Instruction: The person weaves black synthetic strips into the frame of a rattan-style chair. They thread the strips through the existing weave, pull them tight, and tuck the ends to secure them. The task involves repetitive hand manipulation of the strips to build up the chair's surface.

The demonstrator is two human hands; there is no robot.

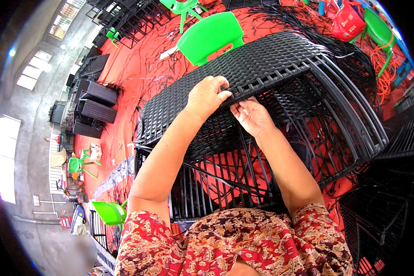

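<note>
Wickerwork (257, 73), black and boxy, sits before the person, over the middle of the red sheet (124, 87) on the floor; whether it rests on the sheet or on something lower down, I cannot tell.

Its broad top looks fully woven from end to end, and the near rim (273, 81) shows evenly spaced wraps running to the right of the hands. I judge the top all but done, with attention now on that rim. Below it, the side facing the person shows bare rods (200, 184), and the right end shows bare curved bars (352, 108) (whether either is meant to be covered, I cannot tell).

At the rim, the left hand (208, 97) is half curled from above, thumb and forefinger close together against the weave. Just beside it, the right hand (253, 117) reaches from below, palm partly turned up, fingers bent to the underside. Whether either pinches a strand is too small to tell.

Beyond the far side stands a green chair (210, 37). Woven pieces (99, 106) sit by the sheet's left edge; loose strips (349, 55) and a red bag (348, 22) lie toward its far right.
</note>
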